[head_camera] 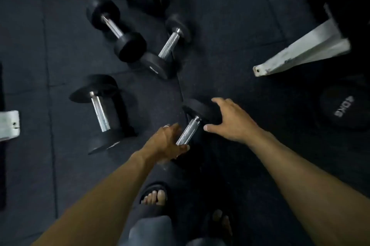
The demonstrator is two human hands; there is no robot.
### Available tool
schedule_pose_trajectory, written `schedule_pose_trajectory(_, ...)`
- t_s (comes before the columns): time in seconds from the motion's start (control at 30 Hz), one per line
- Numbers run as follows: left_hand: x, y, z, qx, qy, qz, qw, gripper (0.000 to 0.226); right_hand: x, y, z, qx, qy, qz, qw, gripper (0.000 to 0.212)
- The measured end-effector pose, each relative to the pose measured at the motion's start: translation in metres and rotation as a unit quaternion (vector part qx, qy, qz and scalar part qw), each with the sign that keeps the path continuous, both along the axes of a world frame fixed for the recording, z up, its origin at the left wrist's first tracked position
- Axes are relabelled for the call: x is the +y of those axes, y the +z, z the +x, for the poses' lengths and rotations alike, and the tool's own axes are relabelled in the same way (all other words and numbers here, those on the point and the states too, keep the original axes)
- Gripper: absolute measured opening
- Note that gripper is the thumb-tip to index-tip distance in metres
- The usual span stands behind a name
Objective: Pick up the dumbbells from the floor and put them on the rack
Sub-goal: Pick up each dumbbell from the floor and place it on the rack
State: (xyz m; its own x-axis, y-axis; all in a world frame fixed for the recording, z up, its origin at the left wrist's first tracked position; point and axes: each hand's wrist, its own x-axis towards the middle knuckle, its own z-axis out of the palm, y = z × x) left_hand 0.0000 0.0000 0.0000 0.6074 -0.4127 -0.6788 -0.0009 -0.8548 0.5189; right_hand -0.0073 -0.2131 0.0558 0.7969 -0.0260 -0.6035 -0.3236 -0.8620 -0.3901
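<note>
A dumbbell (189, 129) is seen lying on the dark rubber floor (230, 55) between two reaching hands, its steel handle angled away from the body and its black ends at either side. The near part of the handle is gripped by the left hand (167, 142), fingers curled under the bar, while the right hand (230, 119) is spread wide over the far end, not closed on anything. The weight is judged heavy and rigid, the knurled bar offering the surest hold. Several more dumbbells (100, 113) are left on the floor beyond and to the left of the left hand. A pale metal rack foot (300, 53) is visible beyond the right hand, and a black weight plate (342, 107) lies to its right.
</note>
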Motion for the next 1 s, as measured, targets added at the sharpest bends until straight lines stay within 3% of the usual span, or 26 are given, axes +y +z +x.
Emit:
schedule_pose_trajectory(0.13, -0.004, -0.054, 0.003, 0.024, 0.017, -0.029, 0.999, 0.070, 0.003, -0.055, 0.004, -0.015, -0.039, 0.054, 0.998, 0.097)
schedule_pose_trajectory(0.23, -0.010, -0.083, 0.008, 0.057, -0.010, -0.055, 0.997, 0.072, 0.004, -0.088, 0.006, -0.048, -0.070, 0.092, 0.992, 0.077)
schedule_pose_trajectory(0.37, -0.013, -0.100, 0.016, 0.092, -0.020, -0.077, 0.993, 0.055, 0.006, -0.105, 0.006, -0.114, -0.072, 0.082, 0.987, 0.058)
schedule_pose_trajectory(0.57, -0.011, -0.093, 0.010, 0.109, -0.002, -0.102, 0.989, 0.058, 0.006, -0.093, -0.006, -0.147, -0.056, 0.067, 0.985, 0.048)
schedule_pose_trajectory(0.77, -0.009, -0.030, -0.007, 0.133, -0.013, -0.107, 0.985, 0.063, 0.007, -0.020, -0.024, -0.145, -0.064, 0.060, 0.985, 0.046)
schedule_pose_trajectory(1.0, -0.013, 0.144, -0.006, 0.111, -0.028, -0.119, 0.986, 0.066, 0.002, 0.156, -0.033, -0.161, -0.056, 0.053, 0.984, 0.046)
